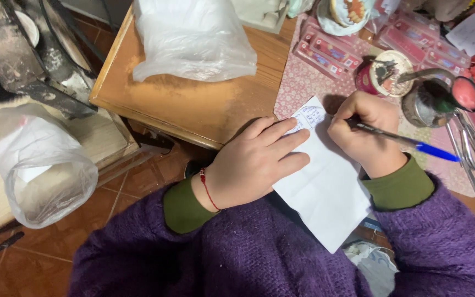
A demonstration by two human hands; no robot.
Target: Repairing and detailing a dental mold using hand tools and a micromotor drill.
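Left hand (254,162) flat, fingers spread together over the white folded sheet of paper (325,187), pinning it at the near edge of the wooden table (193,104). Right hand (366,132) curled shut round a slim dark pen with a blue cap end (405,140) — tip down on the paper's far corner, where small blue handwriting sits.

Pen's long axis running left to right, slightly tilted, blue end pointing off toward the right edge. Paper's long axis slanting from the far corner near the table's middle down over the near edge, lower end hanging past the purple knitted sleeves (259,253).

Flat pink-red rectangular packets (331,55) in rows near the far edge, on a pink patterned cloth (303,82). Crumpled clear plastic bag (193,38) at the far left corner — another clear bag (39,165) well left of the table.
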